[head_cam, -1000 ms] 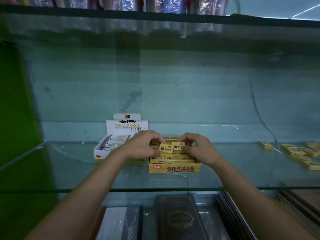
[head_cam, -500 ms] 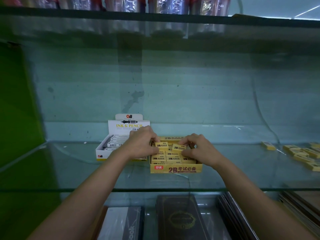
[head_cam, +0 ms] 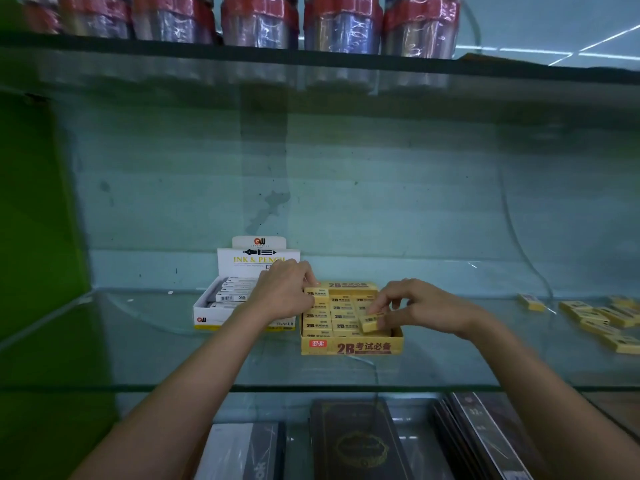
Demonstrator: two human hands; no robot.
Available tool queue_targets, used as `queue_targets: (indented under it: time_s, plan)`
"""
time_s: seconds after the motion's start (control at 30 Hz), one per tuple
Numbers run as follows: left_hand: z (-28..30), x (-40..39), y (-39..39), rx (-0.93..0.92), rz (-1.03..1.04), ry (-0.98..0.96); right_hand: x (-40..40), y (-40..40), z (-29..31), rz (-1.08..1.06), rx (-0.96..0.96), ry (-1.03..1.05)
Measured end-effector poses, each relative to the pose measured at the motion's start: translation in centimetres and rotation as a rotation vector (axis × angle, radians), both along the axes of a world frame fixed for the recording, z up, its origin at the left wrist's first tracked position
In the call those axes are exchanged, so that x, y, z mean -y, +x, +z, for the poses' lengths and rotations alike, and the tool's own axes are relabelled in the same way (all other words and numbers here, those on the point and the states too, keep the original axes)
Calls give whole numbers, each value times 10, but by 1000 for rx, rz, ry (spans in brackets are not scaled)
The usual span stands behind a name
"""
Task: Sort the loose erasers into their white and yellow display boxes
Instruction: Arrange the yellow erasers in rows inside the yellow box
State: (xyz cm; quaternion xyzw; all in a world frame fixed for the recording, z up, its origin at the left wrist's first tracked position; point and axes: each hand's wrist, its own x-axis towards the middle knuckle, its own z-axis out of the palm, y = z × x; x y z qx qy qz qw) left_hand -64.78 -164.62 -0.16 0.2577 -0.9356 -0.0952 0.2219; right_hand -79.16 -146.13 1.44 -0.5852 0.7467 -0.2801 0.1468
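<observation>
A yellow display box marked 2B stands on the glass shelf, filled with rows of yellow erasers. My right hand pinches one yellow eraser tilted over the box's front right corner. My left hand rests its fingertips on a yellow eraser at the box's back left corner. Left of it stands the white display box with white erasers inside, partly hidden behind my left wrist.
Several loose yellow erasers lie on the glass shelf at the far right. Notebooks sit on the shelf below. Wrapped bottles line the shelf above. A green wall closes the left side.
My right hand has carried its eraser from the box's middle toward the front right corner. My left hand has set its eraser down at the back left of the yellow box.
</observation>
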Motion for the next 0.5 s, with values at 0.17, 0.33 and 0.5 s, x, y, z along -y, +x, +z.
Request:
queue_targets:
  time_s: [0.17,0.33,0.5]
  plan:
    - [0,2,-2,36,12,-16,-9,-1,5,54,17,132]
    - [-2,4,-3,12,23,-10,-7,0,9,64,41,164]
    - [8,-2,-3,47,20,-11,-3,4,8,85,-4,163]
